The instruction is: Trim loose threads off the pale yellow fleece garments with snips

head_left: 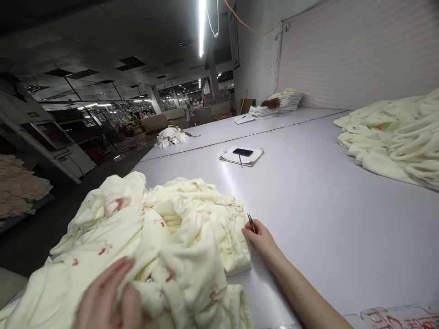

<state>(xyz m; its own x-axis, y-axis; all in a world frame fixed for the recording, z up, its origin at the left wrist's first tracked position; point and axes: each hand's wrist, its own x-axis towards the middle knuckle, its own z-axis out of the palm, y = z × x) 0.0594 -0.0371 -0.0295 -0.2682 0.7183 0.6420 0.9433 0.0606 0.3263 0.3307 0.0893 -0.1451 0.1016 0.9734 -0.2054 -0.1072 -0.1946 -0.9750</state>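
Observation:
My right hand (259,235) is closed around small pointed thread snips (252,222), whose two tips point up and away. It rests on the table at the right edge of a heap of pale yellow plush garments (192,228) with small red embroidered motifs. My left hand (106,297), blurred by motion, is over the near part of the heap. Its fingers are stretched out and the thumb stands apart from them. Whether it touches the cloth I cannot tell. A pinkish lining (118,203) shows in a fold at the upper left of the heap.
A black phone (243,151) and a pen (240,160) lie on a paper pad (254,160). More pale yellow cloth (394,137) is piled at right. White scraps (171,136) and stacked pieces (290,100) sit farther back on the table (325,219). Pink cloth (20,187) is heaped at far left.

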